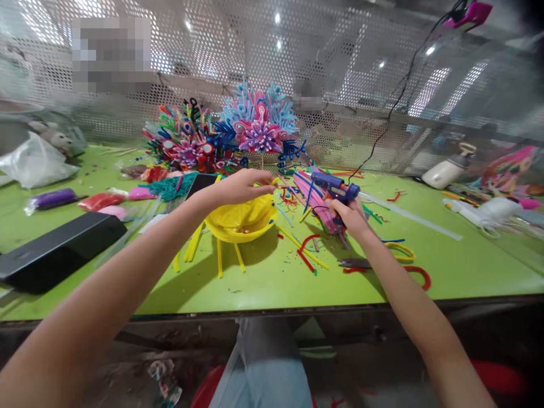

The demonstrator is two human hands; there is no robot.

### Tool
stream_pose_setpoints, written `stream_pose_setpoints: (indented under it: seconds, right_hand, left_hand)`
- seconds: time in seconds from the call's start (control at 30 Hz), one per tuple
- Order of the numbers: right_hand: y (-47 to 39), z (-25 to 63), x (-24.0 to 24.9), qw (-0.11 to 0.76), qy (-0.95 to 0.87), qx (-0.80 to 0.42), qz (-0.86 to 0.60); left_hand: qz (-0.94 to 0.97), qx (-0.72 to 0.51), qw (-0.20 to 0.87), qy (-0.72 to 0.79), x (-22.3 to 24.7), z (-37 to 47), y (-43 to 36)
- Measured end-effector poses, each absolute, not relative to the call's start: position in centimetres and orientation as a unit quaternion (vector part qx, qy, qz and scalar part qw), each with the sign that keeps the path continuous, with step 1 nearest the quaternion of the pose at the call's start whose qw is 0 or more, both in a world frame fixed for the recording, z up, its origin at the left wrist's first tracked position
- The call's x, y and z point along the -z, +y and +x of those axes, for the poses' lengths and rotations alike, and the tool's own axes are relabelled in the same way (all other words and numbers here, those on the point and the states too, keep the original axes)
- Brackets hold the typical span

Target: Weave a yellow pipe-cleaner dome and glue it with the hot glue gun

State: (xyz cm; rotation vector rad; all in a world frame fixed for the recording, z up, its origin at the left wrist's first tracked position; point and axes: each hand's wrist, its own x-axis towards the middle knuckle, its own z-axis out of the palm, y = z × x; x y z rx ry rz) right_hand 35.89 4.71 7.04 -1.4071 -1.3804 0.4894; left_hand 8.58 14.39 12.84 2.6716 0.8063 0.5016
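A yellow bowl-shaped piece (244, 224) rests on the green table, with yellow pipe cleaners (220, 258) sticking out beneath its near and left sides. Over its far rim is my left hand (250, 186), fingers closed together around a short yellow pipe cleaner (276, 182) whose tip shows at the fingertips. The exact grip is partly hidden. My right hand (346, 214) is wrapped around the handle of a blue hot glue gun (334, 186), which points left above a bundle of pink pipe cleaners (312, 198). A small red light shows on the gun.
Scissors (419, 275) lie beside my right forearm. A black box (59, 246) stands at left near bagged clay (53, 198). Colourful pipe-cleaner headpieces (259, 122) stand at the back against a perforated metal screen (340, 68). A cord (389, 116) hangs to the glue gun.
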Motion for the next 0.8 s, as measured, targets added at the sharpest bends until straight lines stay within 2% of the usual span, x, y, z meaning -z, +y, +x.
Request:
stream_pose_setpoints:
  seconds: [0.17, 0.33, 0.47, 0.63, 0.73, 0.8]
  right_hand:
    - [3.7, 33.8, -7.9, 0.498, -0.598, -0.223, -0.587]
    - [3.9, 32.2, -8.5, 0.487, -0.65, -0.201, -0.547]
    - [4.0, 30.8, -9.5, 0.456, -0.697, -0.185, -0.522]
    - [2.6, 27.6, -10.9, 0.33, -0.778, -0.138, -0.516]
    - [1.6, 25.7, -10.8, 0.253, -0.807, -0.058, -0.53]
    - [1.2, 24.9, -10.3, 0.235, -0.807, 0.003, -0.541]
  left_hand:
    - [0.938, -0.198, 0.053, 0.278, -12.2, 3.0, 9.5]
    - [0.931, -0.188, -0.059, 0.308, -8.0, -0.2, 5.7]
    - [0.934, -0.254, -0.129, 0.215, -5.1, -0.7, 4.9]
    - [0.936, -0.24, -0.24, 0.095, -3.8, -0.2, 3.9]
    - [0.923, -0.25, -0.281, 0.08, -3.3, 0.6, 2.9]
    - [0.921, -0.249, -0.289, 0.079, -2.9, 1.1, 2.3]
